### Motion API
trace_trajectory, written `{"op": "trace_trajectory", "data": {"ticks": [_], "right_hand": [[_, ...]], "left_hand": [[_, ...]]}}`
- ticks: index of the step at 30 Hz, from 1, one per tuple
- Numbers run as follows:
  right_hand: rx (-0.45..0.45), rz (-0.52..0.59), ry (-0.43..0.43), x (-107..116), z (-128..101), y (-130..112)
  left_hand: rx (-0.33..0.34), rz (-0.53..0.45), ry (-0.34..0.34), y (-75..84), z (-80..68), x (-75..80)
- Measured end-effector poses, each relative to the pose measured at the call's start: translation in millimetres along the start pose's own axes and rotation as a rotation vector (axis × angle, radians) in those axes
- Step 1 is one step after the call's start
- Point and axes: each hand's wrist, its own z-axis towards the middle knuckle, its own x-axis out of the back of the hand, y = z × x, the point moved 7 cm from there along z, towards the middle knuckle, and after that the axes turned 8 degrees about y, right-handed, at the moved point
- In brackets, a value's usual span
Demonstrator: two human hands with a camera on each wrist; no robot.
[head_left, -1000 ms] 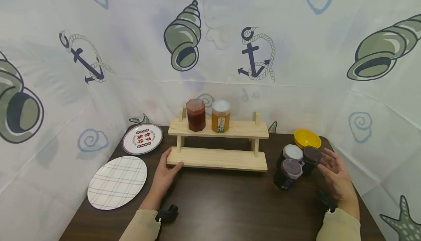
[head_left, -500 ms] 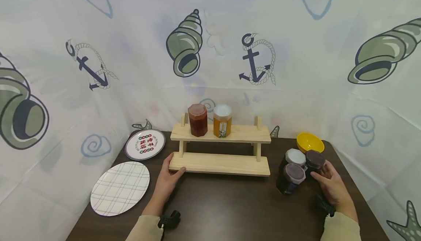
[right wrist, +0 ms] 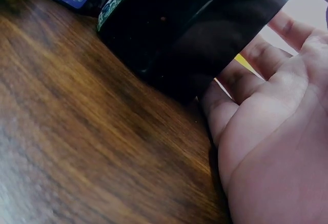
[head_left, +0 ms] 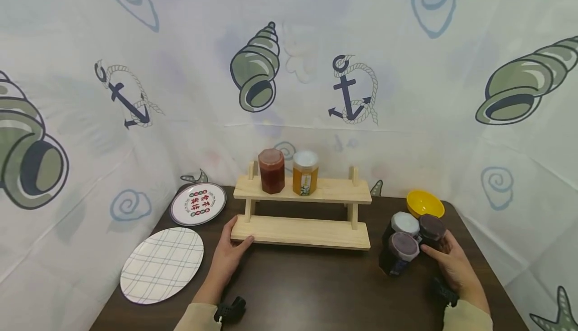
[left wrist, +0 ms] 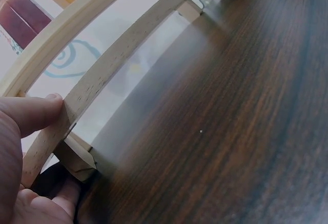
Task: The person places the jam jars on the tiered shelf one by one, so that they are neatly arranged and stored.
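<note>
now right hand [head_left: 451, 266] wraps the dark jar [head_left: 432, 231], glass, weighty, slick; grip its sides low. left hand [head_left: 230, 257] pinches the rack [head_left: 300, 232].

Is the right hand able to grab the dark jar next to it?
Probably yes. The right hand already has fingers around the dark jar at the cluster's right edge, with nothing between them.

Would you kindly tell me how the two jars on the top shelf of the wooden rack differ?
The left jar holds dark red contents under a reddish lid; the right jar holds amber contents under a white lid. The right jar carries a label on its front; none shows on the left jar. Both stand upright, side by side, on the rack.
</note>
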Motion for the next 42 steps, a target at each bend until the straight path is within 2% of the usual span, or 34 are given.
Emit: {"op": "trace_trajectory", "data": {"ticks": [7, 16, 19, 25, 31, 42], "right_hand": [[-0.015, 0.01, 0.015, 2.7, -6.8, 4.0], [-0.118, -0.088, 0.029, -4.4, 2.0, 4.8], [-0.085, -0.08, 0.033, -4.8, 2.0, 3.1], [0.005, 0.005, 0.055, -2.5, 3.2, -3.2], [0.005, 0.006, 0.1, 0.8, 1.8, -2.4], [0.081, 0.169, 0.15, 3.5, 2.3, -10.6]], "left_hand": [[0.002, 0.01, -0.015, -4.4, -6.2, -2.6], [0.012, -0.016, -0.013, -1.8, -6.0, 4.1], [0.01, -0.018, -0.017, -2.0, -5.5, 4.5], [0.001, -0.006, -0.017, 0.5, -3.2, 3.5], [0.003, -0.005, -0.02, 0.6, -1.3, 2.3], [0.012, -0.01, -0.019, 2.3, 2.2, 1.1]]}}
